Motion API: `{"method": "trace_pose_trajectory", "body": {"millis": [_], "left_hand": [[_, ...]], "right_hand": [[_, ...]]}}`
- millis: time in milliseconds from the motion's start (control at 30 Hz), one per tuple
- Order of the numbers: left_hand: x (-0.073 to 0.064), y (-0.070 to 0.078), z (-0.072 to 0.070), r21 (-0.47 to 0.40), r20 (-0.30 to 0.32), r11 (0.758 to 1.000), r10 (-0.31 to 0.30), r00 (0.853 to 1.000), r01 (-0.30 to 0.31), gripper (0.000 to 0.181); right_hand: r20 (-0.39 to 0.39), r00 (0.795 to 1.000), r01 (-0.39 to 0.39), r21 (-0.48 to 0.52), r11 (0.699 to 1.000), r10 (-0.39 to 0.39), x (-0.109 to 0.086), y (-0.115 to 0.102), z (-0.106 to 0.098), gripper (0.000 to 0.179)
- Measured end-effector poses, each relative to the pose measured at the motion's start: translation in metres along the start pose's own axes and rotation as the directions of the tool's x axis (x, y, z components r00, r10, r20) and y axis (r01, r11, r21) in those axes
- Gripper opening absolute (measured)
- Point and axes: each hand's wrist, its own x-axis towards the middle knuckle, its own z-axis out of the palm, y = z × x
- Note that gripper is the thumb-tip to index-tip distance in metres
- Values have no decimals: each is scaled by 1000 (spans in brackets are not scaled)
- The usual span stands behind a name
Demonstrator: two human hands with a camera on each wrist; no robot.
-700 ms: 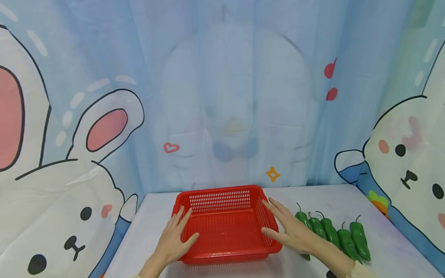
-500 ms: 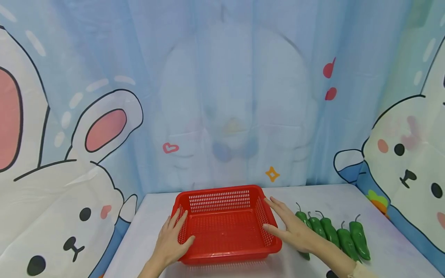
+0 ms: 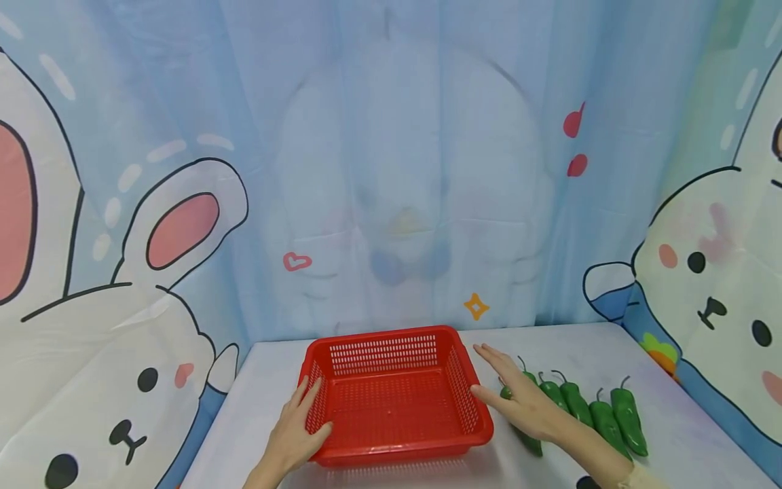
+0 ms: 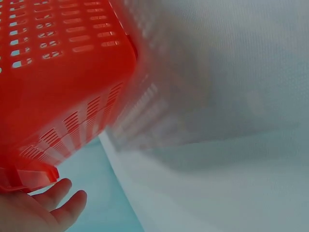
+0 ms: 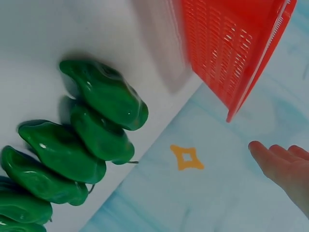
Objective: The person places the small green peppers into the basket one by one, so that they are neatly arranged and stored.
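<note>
A red plastic basket (image 3: 397, 451) with slotted sides stands on the white table, its inside bare. My left hand (image 3: 289, 435) is at its left side, fingers extended and thumb over the near left corner; the left wrist view has the fingertips beside the basket's rim (image 4: 31, 179). Just off the basket's right side, my right hand (image 3: 519, 405) hovers with straight fingers, holding nothing. Several green peppers (image 3: 628, 420) lie in a slanting row to the right, partly covered by the right hand and forearm. The right wrist view shows these peppers (image 5: 107, 94) close together.
The white tabletop (image 3: 476, 468) ends at a blue curtain (image 3: 403, 170) printed with cartoon figures, hanging behind the basket. More printed cloth borders the table at left and right. A small black shape (image 3: 588, 482) shows at the front edge under the right forearm.
My right hand has drawn away from the basket's right rim, toward the peppers. My left hand has slid slightly left and outward. The basket and peppers have stayed in place.
</note>
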Motion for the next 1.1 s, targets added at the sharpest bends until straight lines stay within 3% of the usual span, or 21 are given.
{"method": "trace_pose_trajectory", "body": {"millis": [200, 400, 600, 733, 1100], "left_hand": [[0, 0, 0, -38, -1, 999, -35, 999, 35, 79], [1, -1, 2, -65, 3, 997, -46, 999, 47, 79], [1, -3, 4, -83, 0, 995, -58, 998, 58, 78], [1, -4, 2, -80, -4, 996, -51, 999, 50, 79], [0, 0, -1, -85, 11, 995, -53, 999, 54, 80]], "right_hand": [[-18, 999, -49, 73, 996, 50, -3, 7, -3, 77], [-15, 996, -81, 217, 973, 87, -4, 16, -11, 74], [37, 986, -162, 407, 899, 161, -7, 25, -24, 69], [67, 975, -217, 465, 858, 210, -9, 32, -33, 69], [85, 972, -225, 600, 768, 219, -20, 55, -55, 68]]}}
